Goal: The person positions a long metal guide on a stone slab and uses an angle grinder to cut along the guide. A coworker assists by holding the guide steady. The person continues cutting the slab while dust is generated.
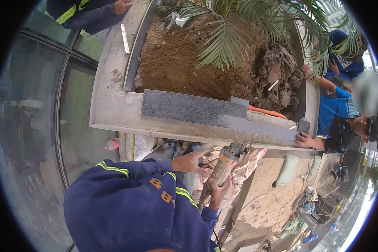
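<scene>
An angle grinder [223, 166] with a dusty grey body and an orange band is in front of my chest, its head and thin disc towards the planter wall. My right hand [219, 192] is wrapped round its body. My left hand [192, 162] is beside the grinder, fingers apart; whether the fingertips touch it is unclear. Beyond, a dark grey stone slab [193, 106] lies along the concrete ledge [122, 110] of the planter. At the slab's right end, a co-worker's hand [308, 141] touches a small dark stone block [303, 126].
Brown soil [176, 63] and a palm [224, 46] fill the planter. An orange pipe [268, 111] lies behind the slab. Co-workers are at the right and upper left. Glass panels [33, 96], a bottle [111, 144] and sacks [140, 145] are left; cables [321, 206] lie lower right.
</scene>
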### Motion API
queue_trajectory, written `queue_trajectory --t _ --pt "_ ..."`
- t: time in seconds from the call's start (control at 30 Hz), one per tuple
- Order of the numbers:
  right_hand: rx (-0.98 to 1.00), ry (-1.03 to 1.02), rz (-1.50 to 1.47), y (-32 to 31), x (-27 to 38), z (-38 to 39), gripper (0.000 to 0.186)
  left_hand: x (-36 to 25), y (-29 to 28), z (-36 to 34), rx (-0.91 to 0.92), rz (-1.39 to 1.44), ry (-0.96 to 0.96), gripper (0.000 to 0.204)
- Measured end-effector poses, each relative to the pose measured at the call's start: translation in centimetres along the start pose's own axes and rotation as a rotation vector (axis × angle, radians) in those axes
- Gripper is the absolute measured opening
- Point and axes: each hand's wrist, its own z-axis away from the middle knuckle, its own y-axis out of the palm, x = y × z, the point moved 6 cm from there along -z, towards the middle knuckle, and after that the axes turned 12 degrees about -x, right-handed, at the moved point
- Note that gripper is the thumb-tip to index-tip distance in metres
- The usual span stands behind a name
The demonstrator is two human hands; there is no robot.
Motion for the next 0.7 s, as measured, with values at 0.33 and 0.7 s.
queue_trajectory --t 0.33,0.7 --pt "0.458 -0.583 0.432 19.7 4.4 1.8 0.082 2.8 -14.3 -1.4 -0.687 0.812 -0.408 0.033" --pt "0.444 -0.199 0.594 26.5 -1.1 1.5 0.068 2.2 -21.5 -6.1 -0.706 0.409 -0.383 0.029"
